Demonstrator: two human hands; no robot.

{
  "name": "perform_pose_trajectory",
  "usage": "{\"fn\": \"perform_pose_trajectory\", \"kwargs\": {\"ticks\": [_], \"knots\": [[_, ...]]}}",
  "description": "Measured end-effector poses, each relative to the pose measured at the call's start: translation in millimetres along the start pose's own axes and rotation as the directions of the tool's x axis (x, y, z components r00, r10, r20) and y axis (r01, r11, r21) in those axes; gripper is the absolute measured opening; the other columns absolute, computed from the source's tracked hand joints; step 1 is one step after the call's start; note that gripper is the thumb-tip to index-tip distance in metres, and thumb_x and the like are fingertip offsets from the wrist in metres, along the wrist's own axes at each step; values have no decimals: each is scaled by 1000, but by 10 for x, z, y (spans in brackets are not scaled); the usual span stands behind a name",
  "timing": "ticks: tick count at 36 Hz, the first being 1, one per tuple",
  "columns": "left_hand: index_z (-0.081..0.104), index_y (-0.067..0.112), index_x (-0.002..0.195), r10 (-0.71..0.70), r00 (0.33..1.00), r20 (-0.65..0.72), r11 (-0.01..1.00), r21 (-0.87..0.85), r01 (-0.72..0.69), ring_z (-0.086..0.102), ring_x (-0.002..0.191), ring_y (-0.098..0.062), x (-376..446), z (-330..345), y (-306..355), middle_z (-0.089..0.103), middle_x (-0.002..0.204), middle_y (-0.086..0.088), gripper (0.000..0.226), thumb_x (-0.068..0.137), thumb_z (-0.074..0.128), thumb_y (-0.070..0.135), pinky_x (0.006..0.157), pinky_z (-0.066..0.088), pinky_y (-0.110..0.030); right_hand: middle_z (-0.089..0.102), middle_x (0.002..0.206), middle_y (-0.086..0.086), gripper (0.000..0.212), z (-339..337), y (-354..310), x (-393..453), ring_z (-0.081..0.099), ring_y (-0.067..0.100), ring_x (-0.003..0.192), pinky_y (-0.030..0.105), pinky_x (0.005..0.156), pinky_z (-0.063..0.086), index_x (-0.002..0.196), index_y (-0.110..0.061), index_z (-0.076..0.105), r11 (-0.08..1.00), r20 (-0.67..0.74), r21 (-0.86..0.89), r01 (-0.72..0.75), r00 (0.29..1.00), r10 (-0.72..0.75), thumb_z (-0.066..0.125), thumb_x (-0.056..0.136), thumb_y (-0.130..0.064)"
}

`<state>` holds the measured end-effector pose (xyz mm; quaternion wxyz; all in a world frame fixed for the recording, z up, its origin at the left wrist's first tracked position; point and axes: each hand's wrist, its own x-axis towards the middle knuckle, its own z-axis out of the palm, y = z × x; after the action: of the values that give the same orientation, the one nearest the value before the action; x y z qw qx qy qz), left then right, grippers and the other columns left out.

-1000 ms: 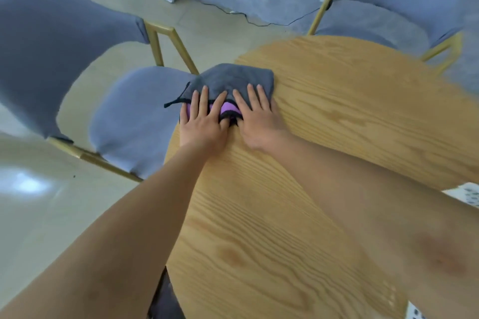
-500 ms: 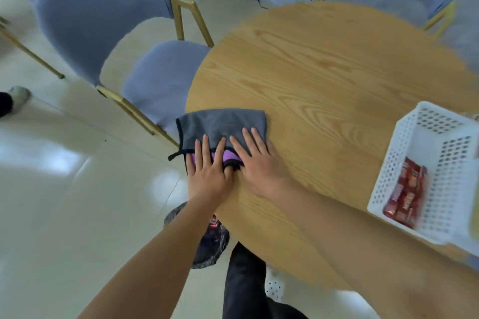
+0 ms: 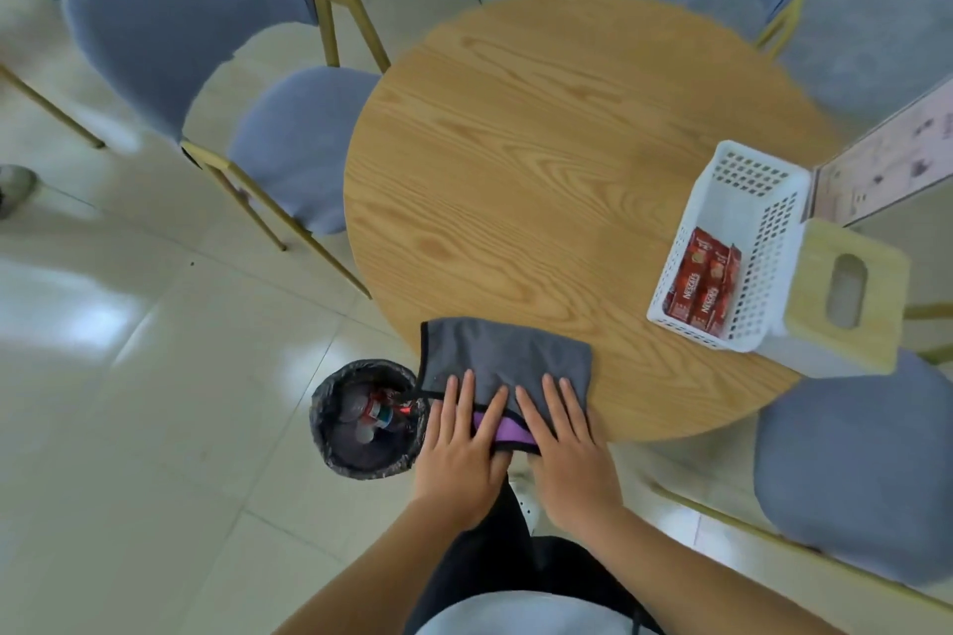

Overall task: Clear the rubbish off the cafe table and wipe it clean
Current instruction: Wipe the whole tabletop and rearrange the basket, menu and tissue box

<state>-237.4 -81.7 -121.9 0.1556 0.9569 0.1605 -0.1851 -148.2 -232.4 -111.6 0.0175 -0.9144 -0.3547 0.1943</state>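
Both my hands flat on grey cloth (image 3: 508,358), fingers straight, grip apart: left hand (image 3: 459,449) on cloth's near-left part, right hand (image 3: 570,449) on near-right. Cloth lies on round wooden worktop (image 3: 557,144) at near edge, left corner overhanging rim, purple underside showing between hands. Black-lined bin (image 3: 366,420) on floor just left of cloth, rubbish inside. White basket (image 3: 763,242) with red sachets (image 3: 701,284) far right of cloth.
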Motion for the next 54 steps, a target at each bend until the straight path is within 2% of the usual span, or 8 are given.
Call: {"fn": "perform_pose_trajectory", "kwargs": {"ticks": [4,9,13,15,24,30,42,54], "knots": [[22,33,161,31,1000,-6,999,12,-31,9,156,-32,32,-30,-55,18,168,-13,70,98,37,60,122,4,-45,17,166,7,75,-18,5,-21,14,28,153,49,117,16,159,-29,19,999,6,-8,-32,999,32,39,91,-51],[12,39,161,54,999,3,998,17,-54,6,154,-27,230,-124,-112,18,168,-11,72,96,35,61,118,12,-48,7,167,6,82,-44,49,133,5,26,154,48,120,9,160,-31,10,996,-4,37,-77,997,77,48,92,-55],[-32,50,148,56,995,78,998,4,-56,-34,149,-22,584,-334,-35,-34,161,-2,68,92,5,64,125,-12,-44,-8,167,5,87,-159,170,519,-9,23,154,46,121,0,159,-36,-1,990,-5,67,-121,993,121,51,91,-53],[-37,50,144,43,997,65,999,5,-43,-36,148,-24,802,-463,-12,-38,160,-2,67,88,-3,65,121,-16,-44,-10,167,5,89,-236,249,763,-12,23,153,46,121,-2,159,-37,-3,992,-21,58,-114,993,115,52,90,-51],[-34,46,147,-11,1000,5,1000,28,10,-31,151,-24,2127,-1019,-109,-45,154,-1,71,103,20,60,124,3,-49,-27,163,1,83,-859,521,2132,-26,19,150,45,123,-7,150,-41,-22,992,-28,25,-121,992,122,42,98,-50],[-21,47,154,-9,994,-111,1000,25,12,-17,156,-24,3060,-1366,-282,-21,168,-5,70,90,-3,68,123,10,-50,-22,165,2,75,-1202,604,3031,-22,20,151,45,124,-3,156,-39,-12,985,-71,25,-170,983,171,35,100,-50],[-4,44,159,3,984,-181,999,36,3,-14,157,-22,5179,-2408,-722,-14,170,-4,64,103,22,59,124,2,-50,-15,167,3,64,-2118,884,5254,-13,20,153,43,124,-1,157,-40,-7,975,-58,-20,-219,974,218,28,104,-48],[1,47,159,30,991,-133,1000,7,-29,-14,156,-22,5530,-2654,-827,-15,170,-4,62,103,27,52,123,3,-52,4,168,6,60,-2162,854,5588,3,22,154,41,124,9,160,-28,9,981,-107,28,-190,976,192,34,106,-39]]}}
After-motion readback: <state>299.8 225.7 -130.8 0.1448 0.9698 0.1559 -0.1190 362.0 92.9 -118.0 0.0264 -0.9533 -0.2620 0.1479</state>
